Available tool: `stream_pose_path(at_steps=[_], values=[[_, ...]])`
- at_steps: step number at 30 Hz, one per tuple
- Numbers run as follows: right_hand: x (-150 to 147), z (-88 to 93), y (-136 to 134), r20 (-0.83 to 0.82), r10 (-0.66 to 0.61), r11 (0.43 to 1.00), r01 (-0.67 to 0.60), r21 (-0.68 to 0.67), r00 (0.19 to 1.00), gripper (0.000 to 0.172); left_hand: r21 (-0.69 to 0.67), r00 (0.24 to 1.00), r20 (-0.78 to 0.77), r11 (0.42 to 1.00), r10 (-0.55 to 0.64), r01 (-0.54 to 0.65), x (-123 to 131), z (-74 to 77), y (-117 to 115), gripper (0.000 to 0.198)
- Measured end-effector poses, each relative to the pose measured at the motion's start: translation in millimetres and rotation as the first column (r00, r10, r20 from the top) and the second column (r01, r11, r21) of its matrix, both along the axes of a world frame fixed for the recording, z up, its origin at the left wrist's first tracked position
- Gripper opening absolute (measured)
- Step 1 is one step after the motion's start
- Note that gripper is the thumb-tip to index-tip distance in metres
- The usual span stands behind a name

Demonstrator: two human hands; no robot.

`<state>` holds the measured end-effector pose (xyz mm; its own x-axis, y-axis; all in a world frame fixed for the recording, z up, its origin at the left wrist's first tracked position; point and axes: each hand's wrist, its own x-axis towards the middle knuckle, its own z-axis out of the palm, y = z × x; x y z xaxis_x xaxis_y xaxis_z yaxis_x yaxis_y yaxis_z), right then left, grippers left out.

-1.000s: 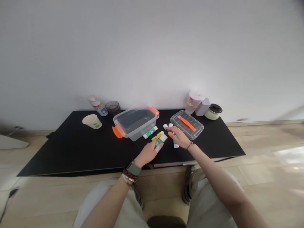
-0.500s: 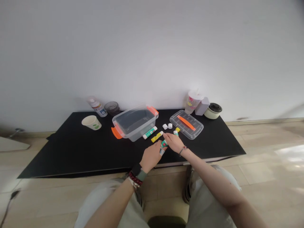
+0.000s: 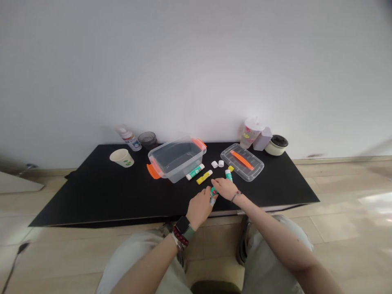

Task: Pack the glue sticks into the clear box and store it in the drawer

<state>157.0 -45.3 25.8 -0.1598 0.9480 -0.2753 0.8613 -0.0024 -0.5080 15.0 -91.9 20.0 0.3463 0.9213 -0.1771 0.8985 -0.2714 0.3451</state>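
Left hand (image 3: 200, 207) closed on green-labelled glue stick (image 3: 212, 195) before clear storage box (image 3: 177, 160); right hand (image 3: 225, 188) narrow at its tip. Light, stiff, smooth: grip barrel.

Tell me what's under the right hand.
A teal-and-white glue stick shows under the right hand, its lower end beside the left hand; the fingers cover the rest, so its label cannot be read.

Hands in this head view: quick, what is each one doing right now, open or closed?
Left hand: closed, holding a green-labelled glue stick.
Right hand: touching the same stick; whether it is gripping cannot be told.
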Motion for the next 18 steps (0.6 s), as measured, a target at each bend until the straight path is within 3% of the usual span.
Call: stream_pose_path(at_steps=[2, 5, 8, 10, 13, 18], values=[[4, 0.2, 0, -0.257, -0.035, 0.998, 0.045, 0.032, 0.966, 0.043, -0.014, 0.994, 0.106, 1.0, 0.006, -0.005, -5, 4.1, 5, 0.033], [13, 8.4, 1, -0.641, -0.117, 0.979, 0.196, 0.052, 0.758, 0.049, 0.033, 0.946, 0.322, 0.998, 0.041, -0.054, -25, 20.4, 28, 0.033], [24, 19.1, 4, -0.771, -0.131, 0.951, 0.299, 0.08, 0.623, 0.053, 0.241, 0.906, 0.397, 0.937, 0.144, -0.255, -52, 43.8, 66, 0.033], [30, 23.6, 5, -0.784, -0.133, 0.942, 0.322, 0.089, 0.607, 0.052, 0.294, 0.886, 0.417, 0.892, 0.204, -0.344, -69, 58.0, 96, 0.037], [36, 25.0, 6, -0.78, -0.115, 0.943, 0.314, 0.109, 0.615, 0.05, 0.187, 0.883, 0.374, 0.909, 0.285, -0.373, -88, 68.8, 139, 0.037], [37, 21.9, 6, -0.727, -0.054, 0.949, 0.261, 0.176, 0.685, 0.036, -0.002, 0.872, 0.134, 0.88, 0.471, -0.475, -93, 53.2, 183, 0.037]])
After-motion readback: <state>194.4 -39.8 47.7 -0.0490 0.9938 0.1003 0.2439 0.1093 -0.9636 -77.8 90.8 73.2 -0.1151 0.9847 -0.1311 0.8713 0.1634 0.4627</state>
